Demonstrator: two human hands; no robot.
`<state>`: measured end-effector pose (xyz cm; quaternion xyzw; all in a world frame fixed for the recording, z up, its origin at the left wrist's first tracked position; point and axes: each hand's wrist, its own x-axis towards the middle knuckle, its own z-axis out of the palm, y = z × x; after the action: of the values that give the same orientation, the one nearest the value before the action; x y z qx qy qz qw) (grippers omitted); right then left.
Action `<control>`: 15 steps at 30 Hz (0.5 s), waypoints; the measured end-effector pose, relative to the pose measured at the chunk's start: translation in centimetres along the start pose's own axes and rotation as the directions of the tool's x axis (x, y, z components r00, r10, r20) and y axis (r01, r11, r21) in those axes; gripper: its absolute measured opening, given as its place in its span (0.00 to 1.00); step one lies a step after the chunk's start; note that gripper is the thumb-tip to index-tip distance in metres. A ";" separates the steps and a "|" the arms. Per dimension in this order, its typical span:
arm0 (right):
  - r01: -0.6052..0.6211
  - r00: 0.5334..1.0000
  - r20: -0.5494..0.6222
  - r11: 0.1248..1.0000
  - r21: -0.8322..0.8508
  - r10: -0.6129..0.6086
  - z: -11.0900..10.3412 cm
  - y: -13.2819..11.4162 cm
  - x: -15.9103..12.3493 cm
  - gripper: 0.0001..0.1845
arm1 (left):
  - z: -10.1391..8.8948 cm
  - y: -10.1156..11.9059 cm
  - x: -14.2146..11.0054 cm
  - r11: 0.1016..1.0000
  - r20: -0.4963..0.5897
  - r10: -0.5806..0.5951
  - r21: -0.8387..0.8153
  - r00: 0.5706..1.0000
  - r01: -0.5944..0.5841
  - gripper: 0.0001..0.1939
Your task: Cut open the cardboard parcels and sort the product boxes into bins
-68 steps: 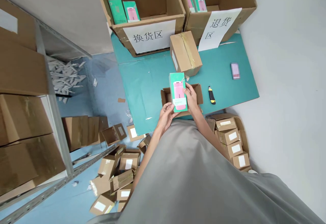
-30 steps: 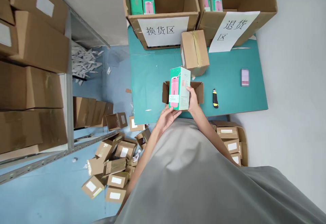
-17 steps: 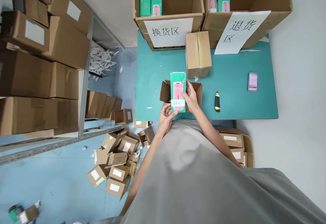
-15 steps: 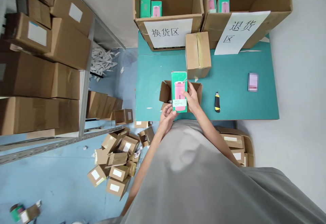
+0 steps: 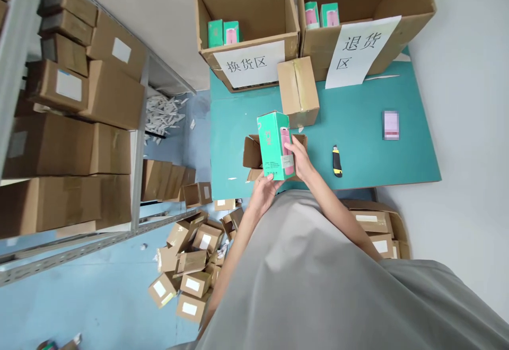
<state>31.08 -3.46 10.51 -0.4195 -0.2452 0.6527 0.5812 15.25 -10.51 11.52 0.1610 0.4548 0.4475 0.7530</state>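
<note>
Between my two hands is a green product box [image 5: 272, 146] with a pink bottle-shaped picture on one face; its green side panel faces me. My left hand [image 5: 263, 193] grips it at the lower edge, fingers underneath. My right hand [image 5: 300, 160] clasps its right side, thumb across the printed face. Behind and below the box, an opened small carton [image 5: 253, 153] sits on the teal table [image 5: 358, 122], partly hidden by the box and my hands.
A taped carton [image 5: 299, 91] stands beyond. Two large labelled cartons, one left [image 5: 292, 37] and one right [image 5: 421, 13], hold green boxes at the back. A utility knife [image 5: 336, 161] and a pink-white blurred item [image 5: 391, 125] lie rightward. Shelved cartons [image 5: 115, 69] and a floor pile [image 5: 191, 281] are left.
My hands have turned the green box, so its side panel now shows beside the pictured face. The view has shifted and tilted slightly.
</note>
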 end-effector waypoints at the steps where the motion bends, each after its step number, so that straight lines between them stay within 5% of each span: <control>1: 0.038 0.999 -0.013 0.999 -0.033 -0.039 -0.2 -0.1 0.0 0.33 | 0.2 -0.1 0.0 0.998 -0.015 0.045 0.038 0.999 -0.044 0.22; 8: 0.113 0.992 -0.042 0.979 -0.167 -0.122 -1.3 -0.3 0.2 0.44 | 1.3 -0.5 0.1 0.974 -0.088 0.181 0.153 0.980 -0.166 0.35; 15: -0.012 0.999 -0.039 0.999 -0.037 0.010 -1.8 -0.6 0.9 0.37 | 0.9 0.0 0.3 0.978 0.091 -0.145 -0.134 0.985 0.157 0.28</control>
<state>32.91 -2.77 9.85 -0.4441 -0.2435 0.6430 0.5744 16.06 -10.13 11.85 0.0902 0.4023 0.4132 0.8119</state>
